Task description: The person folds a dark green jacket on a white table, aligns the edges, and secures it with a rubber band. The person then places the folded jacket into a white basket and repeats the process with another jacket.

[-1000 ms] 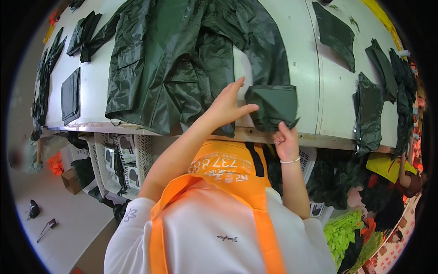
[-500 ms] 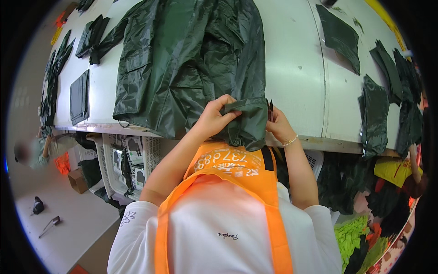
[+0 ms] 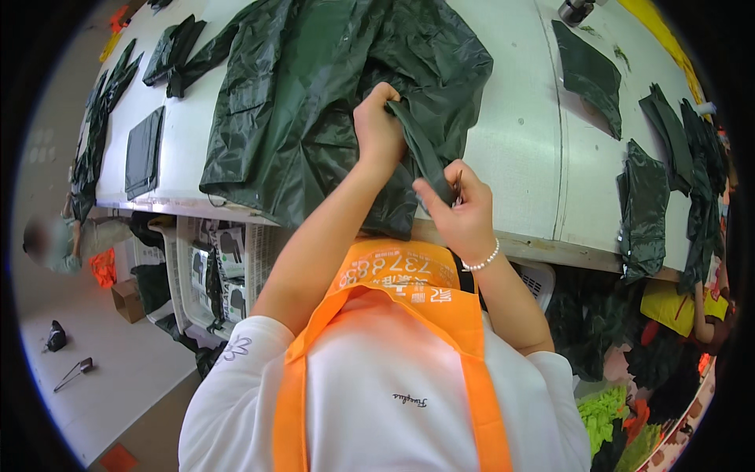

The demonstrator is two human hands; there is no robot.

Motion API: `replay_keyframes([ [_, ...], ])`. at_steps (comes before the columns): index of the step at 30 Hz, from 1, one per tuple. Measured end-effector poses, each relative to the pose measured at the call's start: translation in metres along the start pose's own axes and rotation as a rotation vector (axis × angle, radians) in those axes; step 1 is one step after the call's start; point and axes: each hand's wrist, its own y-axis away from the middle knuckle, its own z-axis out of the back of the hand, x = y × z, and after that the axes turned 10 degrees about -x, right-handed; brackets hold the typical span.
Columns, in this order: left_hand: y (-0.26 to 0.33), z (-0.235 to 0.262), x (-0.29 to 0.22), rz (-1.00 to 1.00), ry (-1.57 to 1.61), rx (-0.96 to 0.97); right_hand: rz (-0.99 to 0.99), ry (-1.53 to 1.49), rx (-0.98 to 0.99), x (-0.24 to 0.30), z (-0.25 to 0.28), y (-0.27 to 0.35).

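A dark green, shiny rain jacket (image 3: pixel 322 118) lies spread on the white table, its lower part at the table's near edge. My left hand (image 3: pixel 381 134) is closed on a fold of its sleeve. Lower and to the right, my right hand (image 3: pixel 462 208) pinches the end of the same sleeve, which runs as a taut strip between both hands. Small thread snips (image 3: pixel 458 193) show as a dark, glinting bit in the right hand, mostly hidden by the fingers.
Folded dark green garments lie at left (image 3: pixel 145 152) and right (image 3: pixel 645 208) on the table (image 3: pixel 515 181). A white plastic basket (image 3: pixel 187 271) with packaged items stands below the near edge. Other people are at far left and far right. A metal cylinder (image 3: pixel 576 11) stands at the back.
My left hand has moved up and away with the sleeve fold. My right hand has come left and turned, gripping the sleeve end. The snips' points no longer stick out upward.
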Motion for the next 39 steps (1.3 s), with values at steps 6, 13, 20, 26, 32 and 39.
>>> replay_keyframes([
  [6, 0.07, 0.034, -0.06, -0.129, 0.192, 0.583, -0.07, 0.068, -0.56, -0.036, 0.054, -0.026],
  [13, 0.092, 0.024, -0.064, -0.136, 0.3, 0.611, -0.437, -0.457, -0.756, -0.045, 0.084, -0.024],
  [20, 0.077, 0.046, -0.066, -0.107, 0.004, 0.463, -0.423, -0.337, -0.194, 0.012, 0.1, -0.024],
  [26, 0.037, 0.034, -0.13, -0.52, -0.038, 0.539, -0.334, -0.299, 0.258, 0.06, 0.09, -0.041],
  [32, 0.028, 0.034, -0.103, 0.085, 0.294, 0.304, -0.283, -0.212, 0.045, 0.039, 0.078, -0.025],
  [39, 0.034, 0.04, -0.077, -0.028, 0.232, 0.466, -0.328, -0.206, 0.083, 0.014, 0.073, -0.013],
])
